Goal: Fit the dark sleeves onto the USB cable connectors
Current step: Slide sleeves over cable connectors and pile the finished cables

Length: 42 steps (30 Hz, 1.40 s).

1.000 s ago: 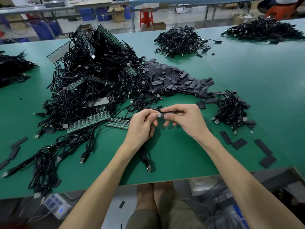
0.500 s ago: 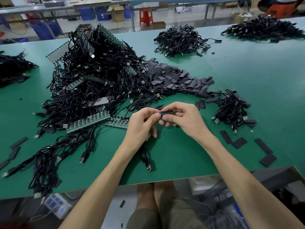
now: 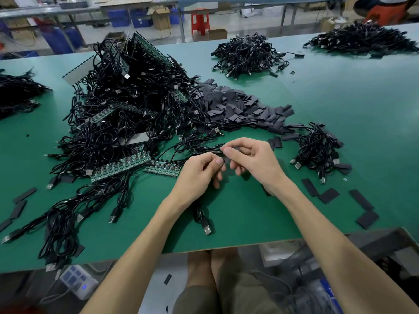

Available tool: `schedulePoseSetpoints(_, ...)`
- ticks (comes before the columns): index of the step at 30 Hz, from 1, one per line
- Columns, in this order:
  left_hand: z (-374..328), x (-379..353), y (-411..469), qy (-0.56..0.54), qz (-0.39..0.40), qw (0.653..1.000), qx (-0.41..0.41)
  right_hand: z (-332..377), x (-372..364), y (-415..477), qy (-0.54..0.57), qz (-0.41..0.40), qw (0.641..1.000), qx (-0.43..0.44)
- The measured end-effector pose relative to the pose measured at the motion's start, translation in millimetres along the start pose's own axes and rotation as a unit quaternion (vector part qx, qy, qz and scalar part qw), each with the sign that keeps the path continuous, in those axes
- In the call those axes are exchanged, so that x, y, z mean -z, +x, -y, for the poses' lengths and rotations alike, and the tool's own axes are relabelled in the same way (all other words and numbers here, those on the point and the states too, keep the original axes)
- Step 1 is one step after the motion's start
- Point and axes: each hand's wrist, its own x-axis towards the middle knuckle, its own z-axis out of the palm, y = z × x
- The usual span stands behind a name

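Lifted, the right hand (image 3: 251, 160) pinches the sleeve (image 3: 235, 148); left hand (image 3: 198, 174) pinches the cable (image 3: 200, 214).

The green desk (image 3: 340, 105) is big and flat. Past the desk's far edge stand a red stool (image 3: 200, 20), an open brown box (image 3: 161, 18) and some blue bins (image 3: 119, 18). Below the desk's near edge, on the left, lies a white power strip (image 3: 78, 282) with a small blue light.
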Motion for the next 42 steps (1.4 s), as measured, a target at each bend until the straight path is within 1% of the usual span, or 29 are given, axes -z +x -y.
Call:
schedulePoseSetpoints(2,0.3,0.5,0.1,-0.001,-0.009,1.0,0.01,0.8,-1.6,-0.6,0.045,0.03,0.999,-0.01)
schedulePoseSetpoints(4,-0.1,0.8,-0.1,-0.001,-0.019,1.0,0.014,0.4,-2.6,-0.6,0.069,0.04,0.997,-0.018)
schedulePoseSetpoints(8,-2.6,0.7,-0.9,0.001,-0.025,1.0,0.008,-2.7,-4.0,0.9,0.063,0.009,0.998,-0.02)
schedulePoseSetpoints(13,0.1,0.0,0.7,-0.018,-0.042,0.999,0.02,-6.1,-3.2,1.4,0.065,-0.027,0.997,-0.008)
schedulePoseSetpoints(18,-1.8,1.2,-2.4,-0.046,-0.059,0.997,-0.02,-8.2,-2.1,3.7,0.062,-0.061,0.996,0.004)
schedulePoseSetpoints(24,-3.5,0.2,-6.7,-0.011,-0.106,0.994,-0.034,-8.3,-2.8,4.1,0.067,-0.057,0.996,0.006)
schedulePoseSetpoints(30,-5.6,2.3,-6.8,-0.026,-0.11,0.993,-0.046,-8.5,-1.6,4.0,0.078,-0.059,0.995,0.002)
schedulePoseSetpoints(37,-4.6,2.0,-6.7,-0.053,-0.112,0.99,-0.071,-4.1,-1.0,2.1,0.092,-0.057,0.993,-0.044)
schedulePoseSetpoints(42,-1.1,2.6,-5.2,-0.06,-0.116,0.988,-0.077,2.2,-1.0,0.0,0.124,-0.05,0.988,-0.072)
